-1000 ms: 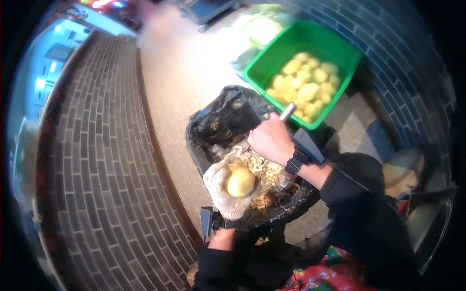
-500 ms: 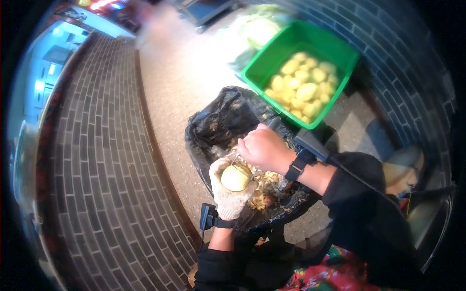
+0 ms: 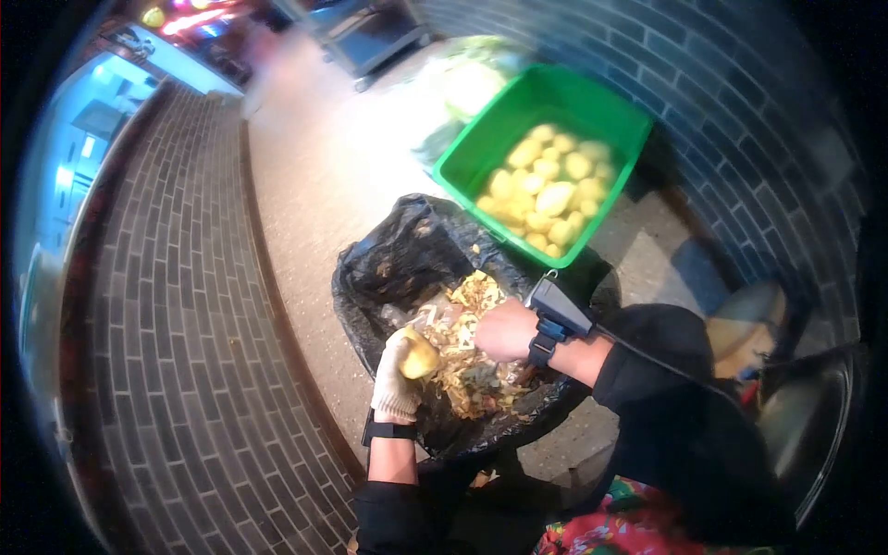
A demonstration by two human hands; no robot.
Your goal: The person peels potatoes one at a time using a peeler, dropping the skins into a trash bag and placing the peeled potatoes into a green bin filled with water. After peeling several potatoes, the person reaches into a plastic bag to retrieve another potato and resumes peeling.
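Observation:
My left hand (image 3: 398, 381), in a white knit glove, grips a pale yellow potato (image 3: 419, 354) over the left side of a bin lined with a black plastic bag (image 3: 375, 268). Bare and closed, my right hand (image 3: 506, 331) is to the right of the potato, apart from it and above the bin. Whatever its fingers hold is hidden by the fist. Beneath both hands, a heap of peelings (image 3: 476, 393) fills much of the bag.
Behind the bin stands a green crate (image 3: 606, 106) with many peeled potatoes (image 3: 555, 198). Cabbage-like produce in plastic (image 3: 472, 88) lies beside it. Brick walls (image 3: 176, 277) flank the speckled floor (image 3: 287, 199) on both sides. A wheeled cart (image 3: 365, 42) is farther back.
My right hand has moved down and away from the potato; a thin metal piece showed at its fingers before. My left hand has shifted left and turned the potato. The camera view has shifted.

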